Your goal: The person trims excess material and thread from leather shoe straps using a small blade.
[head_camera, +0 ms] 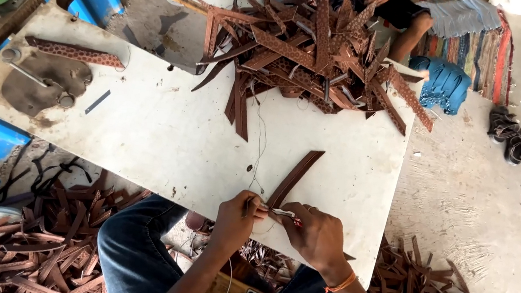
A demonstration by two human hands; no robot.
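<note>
Fingers of the left hand (235, 216) and right hand (316, 234) are closed tight on the near end of a long dark brown leather strap (294, 178), which lies slanted on the white worn table (162, 134) below a heap of patterned brown straps (315, 50), both wrists bent inward.

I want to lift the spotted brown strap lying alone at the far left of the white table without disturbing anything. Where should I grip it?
Grip the spotted strap near its middle, across the narrow width, coming straight down from above. It lies flat and apart from the big strap pile, its long edges free, but the dark metal plate sits just beside it, so a low sideways approach looks less safe.
</note>
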